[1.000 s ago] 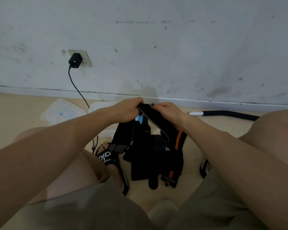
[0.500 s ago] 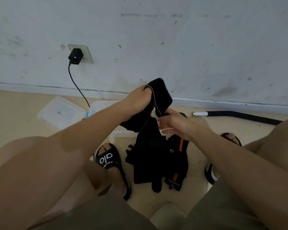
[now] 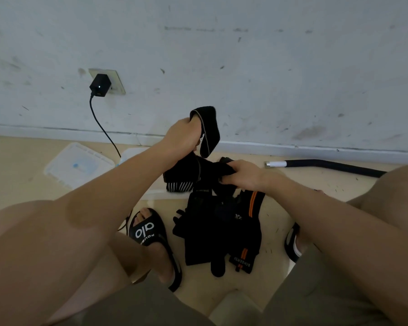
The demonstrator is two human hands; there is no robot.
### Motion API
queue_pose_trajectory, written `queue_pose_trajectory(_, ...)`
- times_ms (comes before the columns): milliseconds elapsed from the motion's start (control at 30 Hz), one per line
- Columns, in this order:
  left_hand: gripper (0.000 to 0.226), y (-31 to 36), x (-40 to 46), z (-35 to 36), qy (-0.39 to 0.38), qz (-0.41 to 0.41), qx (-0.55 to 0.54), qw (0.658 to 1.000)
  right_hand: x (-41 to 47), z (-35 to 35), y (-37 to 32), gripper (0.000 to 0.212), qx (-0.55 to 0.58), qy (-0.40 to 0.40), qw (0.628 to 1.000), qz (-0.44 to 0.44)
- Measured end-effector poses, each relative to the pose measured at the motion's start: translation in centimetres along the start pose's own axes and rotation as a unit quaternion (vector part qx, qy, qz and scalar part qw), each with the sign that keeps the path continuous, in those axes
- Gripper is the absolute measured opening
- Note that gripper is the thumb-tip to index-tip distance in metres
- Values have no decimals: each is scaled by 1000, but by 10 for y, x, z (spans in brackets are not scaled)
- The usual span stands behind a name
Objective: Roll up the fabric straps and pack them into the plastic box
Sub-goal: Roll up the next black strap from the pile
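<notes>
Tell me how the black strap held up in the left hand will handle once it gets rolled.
Probably floppy: the black strap droops over the left hand and sags toward the right hand, which grips its lower part. Likely light, since a few fingers hold it up. A roll may spring loose unless pinched; its free end already curls and folds on itself.

Floor: tan, by the wall.
On it: a clear box, its lid, a pile of black straps, a black tube.
</notes>
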State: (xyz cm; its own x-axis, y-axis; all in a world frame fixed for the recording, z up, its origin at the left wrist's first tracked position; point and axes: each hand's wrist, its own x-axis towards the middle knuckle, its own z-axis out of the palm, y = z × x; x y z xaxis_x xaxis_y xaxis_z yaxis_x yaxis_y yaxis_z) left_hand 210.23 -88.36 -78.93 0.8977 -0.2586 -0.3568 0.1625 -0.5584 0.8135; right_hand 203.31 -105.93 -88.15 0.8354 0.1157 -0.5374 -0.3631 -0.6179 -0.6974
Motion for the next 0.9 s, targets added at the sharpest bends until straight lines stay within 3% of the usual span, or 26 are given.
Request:
queue_pose_trajectory(67,44,0,3,-6,26,14,28,999,-7,-10,11,10,-56,-9,997,45)
queue_pose_trajectory(133,45,1,5,-15,35,6,16,999,-12,-14,23,9,-24,-22,995,94)
queue_pose_trajectory(200,43,1,4,-20,18,-9,5,1000,-16,-13,27,22,32,-11,994,108)
queue_pose_trajectory(300,43,-3,3,-15,-4,-14,61,998,-20,-11,20,35,78,16,993,88)
queue_pose_trajectory(500,34,-6,2,-5,-55,-47,149,986,-29,-23,6,25,136,65,988,37)
queue_pose_trajectory(900,30,1,-5,9,-122,-46,159,979,-49,-70,-19,24,232,-5,972,22)
